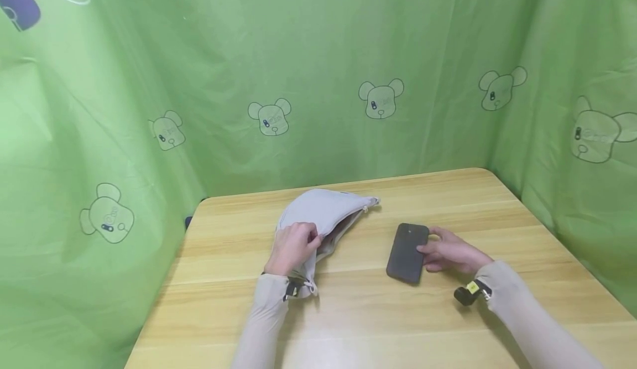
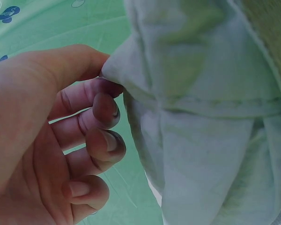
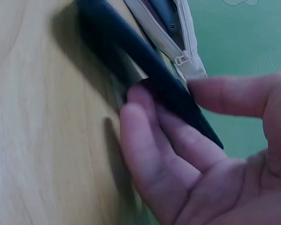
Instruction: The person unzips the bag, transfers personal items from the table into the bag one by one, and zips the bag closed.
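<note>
Left hand: The person's left hand (image 1: 293, 244) is pinching the edge of a pale cloth pouch (image 1: 311, 208), thumb and index finger meeting on the fabric; the other three fingers are curling loosely beside it, gripping nothing.
Right hand: The person's right hand (image 1: 455, 253) is grasping a dark phone (image 1: 408, 253) by its long right edge, the thumb lying on the upper face and the fingers reaching beneath; thumb and fingers are standing only a phone's thickness apart.
Phone: It is sitting to the right of the pouch, well apart from it, back facing up and camera end pointing away from the person. In the right wrist view it is tilting, with a shadow falling on the wood; whether any edge is touching the table (image 1: 348, 319) I cannot tell.
Pouch: It is lying left of centre, its long zipped mouth gaping toward the phone's side. A light zip pull (image 3: 181, 57) is hanging near the far corner. Something dark blue is showing inside; I cannot tell what.
In the way: The left hand is covering part of the pouch's near side from the head view, and the phone is hiding part of the pouch from the right wrist.
Surroundings: A green curtain (image 1: 318, 153) printed with cartoon bear heads is enclosing the wood-grain table. Pale sleeves (image 1: 527, 313) are covering both forearms, and a small black device (image 1: 466, 295) is sitting at each wrist.
</note>
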### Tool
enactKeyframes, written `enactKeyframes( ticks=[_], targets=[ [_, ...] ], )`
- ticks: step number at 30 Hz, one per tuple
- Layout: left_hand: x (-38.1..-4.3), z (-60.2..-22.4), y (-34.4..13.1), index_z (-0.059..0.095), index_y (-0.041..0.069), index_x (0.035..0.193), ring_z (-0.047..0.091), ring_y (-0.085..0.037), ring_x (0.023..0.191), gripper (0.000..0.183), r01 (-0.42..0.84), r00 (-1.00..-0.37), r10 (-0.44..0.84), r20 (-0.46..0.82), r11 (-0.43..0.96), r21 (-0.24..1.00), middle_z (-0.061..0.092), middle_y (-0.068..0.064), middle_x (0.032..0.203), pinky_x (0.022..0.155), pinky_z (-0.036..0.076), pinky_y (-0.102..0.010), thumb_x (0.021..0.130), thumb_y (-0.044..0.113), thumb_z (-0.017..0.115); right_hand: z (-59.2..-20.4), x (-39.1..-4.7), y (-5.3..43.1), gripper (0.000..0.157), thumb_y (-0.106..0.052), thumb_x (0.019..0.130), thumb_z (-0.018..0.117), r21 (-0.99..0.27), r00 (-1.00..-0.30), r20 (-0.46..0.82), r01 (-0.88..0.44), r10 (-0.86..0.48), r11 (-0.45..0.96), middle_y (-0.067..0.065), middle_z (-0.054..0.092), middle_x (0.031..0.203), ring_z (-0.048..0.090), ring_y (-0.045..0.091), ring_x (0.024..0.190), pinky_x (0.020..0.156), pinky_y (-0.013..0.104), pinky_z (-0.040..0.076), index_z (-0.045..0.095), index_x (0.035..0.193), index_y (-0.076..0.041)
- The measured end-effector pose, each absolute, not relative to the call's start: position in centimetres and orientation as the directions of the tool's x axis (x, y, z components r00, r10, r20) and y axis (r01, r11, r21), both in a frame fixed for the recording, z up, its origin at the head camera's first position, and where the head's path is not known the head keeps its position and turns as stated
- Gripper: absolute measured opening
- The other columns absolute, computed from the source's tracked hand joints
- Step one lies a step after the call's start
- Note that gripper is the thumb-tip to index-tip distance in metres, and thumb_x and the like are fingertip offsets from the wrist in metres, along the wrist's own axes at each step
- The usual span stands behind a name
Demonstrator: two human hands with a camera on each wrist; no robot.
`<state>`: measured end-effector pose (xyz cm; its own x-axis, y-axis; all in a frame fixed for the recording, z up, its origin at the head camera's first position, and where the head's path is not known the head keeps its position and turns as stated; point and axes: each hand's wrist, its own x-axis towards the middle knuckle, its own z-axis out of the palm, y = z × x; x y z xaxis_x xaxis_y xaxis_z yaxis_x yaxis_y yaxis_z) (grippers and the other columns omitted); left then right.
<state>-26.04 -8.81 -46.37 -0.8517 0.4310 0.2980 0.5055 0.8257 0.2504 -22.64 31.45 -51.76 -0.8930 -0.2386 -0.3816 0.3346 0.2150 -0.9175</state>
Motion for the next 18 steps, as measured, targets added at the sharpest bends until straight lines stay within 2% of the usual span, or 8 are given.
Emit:
enactKeyframes(
  ticks=[2,5,7,9,13,18],
  targets=[
    [-26.09,-46.43,-8.82,0.069,0.020,0.077,0.055,-0.009,0.062,0.021,0.507,-0.851,0.433,0.298,0.825,0.250,0.067,0.007,0.071,0.055,0.043,-0.026,0.095,0.030,0.071,-51.78,-22.58,31.54,0.076,-0.016,0.100,0.064,-0.914,-0.886,-0.385,0.326,-0.260,0.241,0.008,0.072,0.099,0.072,0.019,0.089,0.076,0.034,0.062,0.016,0.151,0.012],
    [-26.17,-46.53,-8.84,0.068,0.021,0.077,0.055,-0.009,0.062,0.021,0.506,-0.851,0.431,0.300,0.827,0.245,0.067,0.007,0.071,0.056,0.043,-0.026,0.095,0.030,0.071,-51.80,-22.53,31.47,0.057,-0.021,0.100,0.065,-0.907,-0.878,-0.393,0.323,-0.272,0.269,0.004,0.069,0.092,0.068,0.015,0.083,0.068,0.027,0.059,0.035,0.138,0.011],
    [-26.19,-46.57,-8.87,0.068,0.021,0.076,0.055,-0.010,0.063,0.021,0.505,-0.850,0.429,0.304,0.827,0.246,0.067,0.007,0.071,0.056,0.043,-0.027,0.095,0.030,0.072,-51.83,-22.47,31.36,0.052,-0.023,0.101,0.064,-0.904,-0.878,-0.395,0.319,-0.271,0.284,0.003,0.069,0.091,0.068,0.013,0.081,0.064,0.024,0.056,0.040,0.133,0.011],
    [-26.17,-46.58,-8.88,0.068,0.021,0.076,0.056,-0.010,0.063,0.021,0.507,-0.849,0.429,0.309,0.827,0.244,0.067,0.007,0.071,0.056,0.043,-0.027,0.095,0.030,0.072,-51.83,-22.31,31.19,0.057,-0.023,0.102,0.063,-0.901,-0.875,-0.404,0.329,-0.266,0.283,0.004,0.068,0.092,0.068,0.013,0.080,0.063,0.023,0.055,0.036,0.137,0.013],
    [-26.08,-46.59,-8.88,0.068,0.020,0.076,0.055,-0.009,0.062,0.021,0.509,-0.848,0.430,0.308,0.823,0.252,0.067,0.007,0.071,0.056,0.043,-0.026,0.095,0.029,0.072,-51.84,-21.98,31.04,0.073,-0.021,0.103,0.061,-0.898,-0.876,-0.410,0.340,-0.254,0.278,0.005,0.066,0.100,0.067,0.012,0.080,0.062,0.022,0.054,0.019,0.150,0.015],
    [-26.20,-46.66,-8.85,0.069,0.021,0.077,0.055,-0.009,0.062,0.021,0.503,-0.853,0.427,0.301,0.827,0.250,0.067,0.007,0.072,0.056,0.043,-0.026,0.095,0.030,0.072,-52.15,-22.16,31.27,0.071,-0.019,0.104,0.058,-0.917,-0.879,-0.379,0.314,-0.290,0.247,0.002,0.065,0.098,0.062,0.008,0.077,0.061,0.020,0.051,0.017,0.150,0.017]
  ],
)
